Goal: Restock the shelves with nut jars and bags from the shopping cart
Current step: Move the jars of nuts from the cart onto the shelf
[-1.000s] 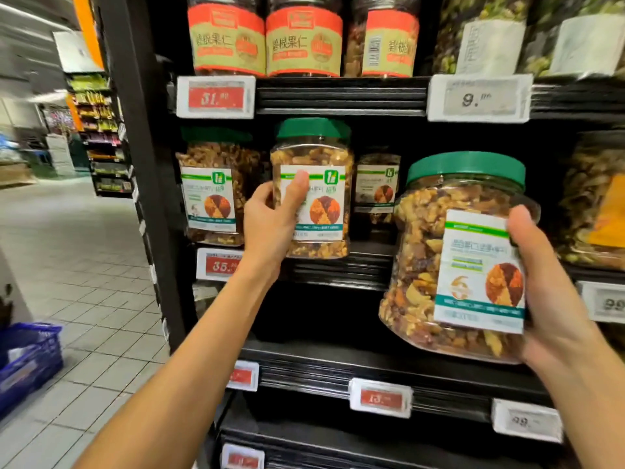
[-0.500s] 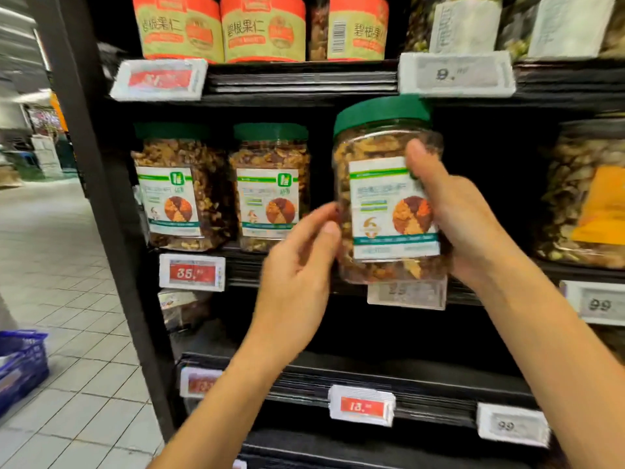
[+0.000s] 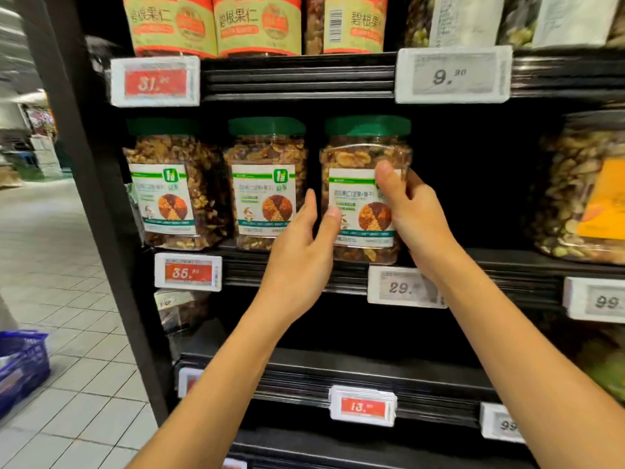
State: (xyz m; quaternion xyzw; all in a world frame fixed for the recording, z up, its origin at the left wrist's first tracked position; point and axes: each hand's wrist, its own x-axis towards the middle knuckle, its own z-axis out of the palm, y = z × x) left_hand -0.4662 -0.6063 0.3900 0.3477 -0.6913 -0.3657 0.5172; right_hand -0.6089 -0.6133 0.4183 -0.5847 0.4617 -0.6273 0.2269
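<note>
Three clear plastic green-lidded nut jars stand in a row on the black middle shelf (image 3: 507, 262): leftmost jar (image 3: 176, 184), middle jar (image 3: 267, 184), rightmost jar (image 3: 365, 157); red-labelled jars (image 3: 216, 25) stand on the shelf above.

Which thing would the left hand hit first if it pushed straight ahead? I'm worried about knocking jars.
Probably the jar held by the right hand; the left hand already touches it.
</note>
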